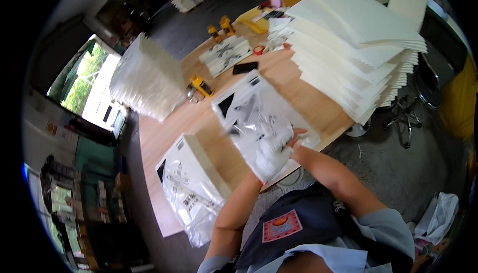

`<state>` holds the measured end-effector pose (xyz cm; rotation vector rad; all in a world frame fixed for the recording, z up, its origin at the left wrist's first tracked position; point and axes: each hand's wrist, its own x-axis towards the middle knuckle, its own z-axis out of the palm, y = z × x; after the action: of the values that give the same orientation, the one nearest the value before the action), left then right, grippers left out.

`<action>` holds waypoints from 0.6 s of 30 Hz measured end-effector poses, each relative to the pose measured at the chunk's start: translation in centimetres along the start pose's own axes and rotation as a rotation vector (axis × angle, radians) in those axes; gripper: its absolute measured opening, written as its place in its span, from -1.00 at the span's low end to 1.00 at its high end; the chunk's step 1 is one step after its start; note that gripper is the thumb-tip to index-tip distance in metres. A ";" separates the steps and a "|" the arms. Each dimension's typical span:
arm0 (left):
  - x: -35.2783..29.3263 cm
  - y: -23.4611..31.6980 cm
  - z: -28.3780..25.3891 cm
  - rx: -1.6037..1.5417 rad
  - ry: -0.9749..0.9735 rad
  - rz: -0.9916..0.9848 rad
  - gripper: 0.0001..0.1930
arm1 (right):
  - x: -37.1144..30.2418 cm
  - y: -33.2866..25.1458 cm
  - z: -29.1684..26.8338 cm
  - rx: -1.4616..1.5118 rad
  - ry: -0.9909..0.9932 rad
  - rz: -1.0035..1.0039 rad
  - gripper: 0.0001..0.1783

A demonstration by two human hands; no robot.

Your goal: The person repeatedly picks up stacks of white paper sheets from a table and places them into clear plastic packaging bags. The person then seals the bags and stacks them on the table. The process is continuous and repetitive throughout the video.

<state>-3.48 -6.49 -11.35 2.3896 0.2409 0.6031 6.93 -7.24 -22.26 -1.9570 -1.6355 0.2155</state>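
The printed clear plastic bag (242, 109) lies flat on the wooden table (323, 104), on the wearer's side of the black smartphone (245, 68), its far end close to the phone; how many layers lie there I cannot tell. The left hand (273, 152), in a white knit glove, and the right hand (297, 138), with bare fingers showing, meet over the bag's end away from the phone. They overlap, so I cannot tell whether either pinches the film or merely presses on it. To handle it well, I would let one palm steady the bag while the other lifts a single edge with the fingertips, since thin film seems likely to cling and slide; a light, even pull should limit creases, and bare fingers may feel the edge better than knit. The bag's long axis runs aslant: its far end, with dark patches along one side, points forward and somewhat left, toward the phone, and its near end points back and right, toward the wearer. The filled plastic bag (193, 186) sits well apart, left of the phone and nearer the wearer.
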 end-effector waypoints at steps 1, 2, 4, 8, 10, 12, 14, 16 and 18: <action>-0.4 0.2 0.2 -0.004 -0.007 -0.045 -0.70 | 0.0 0.6 0.8 -0.008 0.036 -0.097 -0.67; -0.6 0.1 0.0 -0.005 -0.014 -0.085 -0.69 | 0.1 1.0 0.7 0.019 0.051 -0.193 -0.67; -0.4 0.0 -0.7 0.049 -0.054 -0.206 -0.64 | -0.8 1.9 -0.7 0.139 -0.036 -0.303 -0.68; -0.7 -0.7 -2.7 0.408 -0.005 -0.191 -0.46 | -4.4 -0.6 -15.3 0.039 -0.400 -0.173 -0.74; -0.1 -1.3 -3.8 0.622 0.070 -0.067 -0.39 | -6.2 -0.6 -22.2 0.011 -0.080 -0.375 -0.74; 0.4 -0.4 -6.0 0.826 0.110 -0.029 -0.34 | -7.2 -1.2 -28.7 -0.212 0.280 -0.413 -0.75; 2.0 1.2 -7.7 0.786 0.093 -0.075 -0.40 | -6.5 0.6 -32.7 -0.587 0.561 -0.276 -0.75; 4.4 2.9 -8.6 0.749 0.216 0.111 -0.43 | -4.9 3.6 -35.7 -0.726 0.634 -0.304 -0.75; 6.3 4.0 -8.4 0.585 0.189 0.154 -0.51 | -4.2 6.0 -36.3 -0.716 0.526 -0.194 -0.75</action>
<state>-1.94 -2.96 -0.81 2.9316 0.3559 0.9349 28.06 -23.36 3.56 -2.0490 -1.6318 -1.0017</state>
